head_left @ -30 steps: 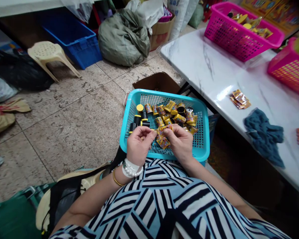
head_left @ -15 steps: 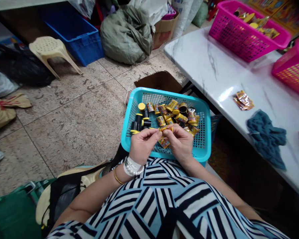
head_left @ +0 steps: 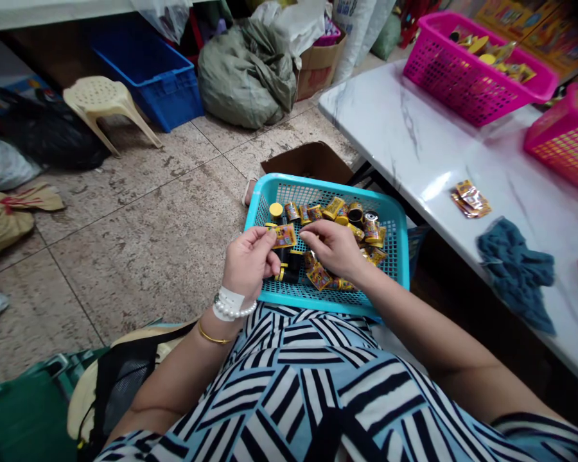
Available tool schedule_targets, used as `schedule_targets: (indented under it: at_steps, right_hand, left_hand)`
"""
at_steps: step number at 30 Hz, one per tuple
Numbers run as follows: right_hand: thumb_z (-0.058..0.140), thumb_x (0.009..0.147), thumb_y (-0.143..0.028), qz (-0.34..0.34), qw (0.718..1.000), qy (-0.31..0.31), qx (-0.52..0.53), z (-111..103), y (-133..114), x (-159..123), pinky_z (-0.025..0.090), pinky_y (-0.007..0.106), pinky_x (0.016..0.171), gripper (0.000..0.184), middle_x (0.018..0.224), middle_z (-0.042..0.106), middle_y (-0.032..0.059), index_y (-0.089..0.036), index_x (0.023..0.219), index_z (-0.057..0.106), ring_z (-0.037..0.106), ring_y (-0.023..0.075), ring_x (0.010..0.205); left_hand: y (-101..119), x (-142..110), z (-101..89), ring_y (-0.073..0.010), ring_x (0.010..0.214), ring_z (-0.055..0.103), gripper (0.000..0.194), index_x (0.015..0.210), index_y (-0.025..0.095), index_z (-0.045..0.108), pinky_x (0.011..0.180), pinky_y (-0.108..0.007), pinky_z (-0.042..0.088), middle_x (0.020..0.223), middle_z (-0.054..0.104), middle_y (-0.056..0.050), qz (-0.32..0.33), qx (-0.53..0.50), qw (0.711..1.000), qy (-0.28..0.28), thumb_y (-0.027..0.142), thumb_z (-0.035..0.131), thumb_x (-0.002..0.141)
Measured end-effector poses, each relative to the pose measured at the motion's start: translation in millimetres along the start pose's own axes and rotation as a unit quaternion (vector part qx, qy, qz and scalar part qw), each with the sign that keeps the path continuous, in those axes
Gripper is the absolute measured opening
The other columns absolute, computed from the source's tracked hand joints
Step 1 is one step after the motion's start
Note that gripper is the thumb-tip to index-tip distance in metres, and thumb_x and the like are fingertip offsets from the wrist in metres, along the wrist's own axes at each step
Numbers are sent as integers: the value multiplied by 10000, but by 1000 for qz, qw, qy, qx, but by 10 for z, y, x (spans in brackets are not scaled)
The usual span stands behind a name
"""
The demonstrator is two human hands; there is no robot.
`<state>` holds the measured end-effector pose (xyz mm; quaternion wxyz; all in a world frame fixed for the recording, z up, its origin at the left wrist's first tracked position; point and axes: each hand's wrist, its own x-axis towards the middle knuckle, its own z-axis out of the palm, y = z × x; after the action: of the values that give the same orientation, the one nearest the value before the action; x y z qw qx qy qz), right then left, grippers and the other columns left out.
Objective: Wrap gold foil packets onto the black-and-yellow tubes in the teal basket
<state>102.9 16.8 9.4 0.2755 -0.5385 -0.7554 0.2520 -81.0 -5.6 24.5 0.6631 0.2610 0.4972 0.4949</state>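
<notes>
My left hand (head_left: 251,262) is closed over the left side of the blue basket. Its thumb and fingers pinch a small flat yellow printed packet (head_left: 284,236), held up with the print showing. Just to the right of the packet is my right hand (head_left: 334,247), palm down, its fingers loosely curved and the thumb a little apart. Nothing shows between those fingertips, which are separate from the packet. Below both hands, the blue basket (head_left: 399,256) holds black canisters (head_left: 289,274) with yellow caps and yellow printed canisters (head_left: 334,206). Another printed packet (head_left: 320,278) lies under my right hand.
To the right, a marble-patterned table (head_left: 380,109) carries pink baskets (head_left: 462,83), a small stack of packets (head_left: 471,199) and a teal cloth (head_left: 515,273). Behind the blue basket is a cardboard box (head_left: 308,160). A stool (head_left: 96,96) and blue crate (head_left: 168,90) stand farther left.
My hands have come apart. The left moved leftward with the packet, now turned face up; the right let go of it and sits over the canisters. The view shifted slightly.
</notes>
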Motion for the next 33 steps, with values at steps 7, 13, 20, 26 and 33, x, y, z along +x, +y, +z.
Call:
schedule_targets:
  at_steps: [7,13,20,26,33]
  right_hand:
    - [400,973,-219,-98,892,-280,-341,344,-57,368,493,352,736,285,1035,698,164,-155,1099,647,675,278,911]
    - [444,938,-256,-108,895,-269,-338,257,-50,443,493,333,692,262,1011,696,157,-137,1114,597,686,265,838]
    - [596,823,-200,-64,984,-134,-94,-51,127,219,517,335,819,439,1116,686,129,-135,1254,536,661,225,975]
    - [702,817,-391,117,904,74,405,-219,4,-179,562,362,841,331,1017,727,56,-211,1089,646,691,189,904]
    - [755,777,-405,174,872,127,440,27,-208,-329,566,351,867,307,985,741,57,-201,987,661,697,184,899]
  left_hand:
    - [110,93,-80,-27,324,443,381,820,115,672,302,-131,152,559,625,22,-25,-20,999,-18,325,881,581]
    - [34,85,-39,-3,361,418,385,728,112,634,316,-119,221,620,635,22,-59,-78,995,-32,277,913,520]
    - [-90,67,43,7,380,389,389,809,105,631,316,-111,212,685,652,12,-85,-124,988,-29,252,894,563]
    - [-169,53,114,11,390,377,329,815,105,620,312,-105,205,675,613,42,-114,-184,976,-22,165,864,604]
    - [-197,9,172,12,388,366,279,846,106,626,314,-108,233,687,607,46,-146,-228,962,-33,130,828,654]
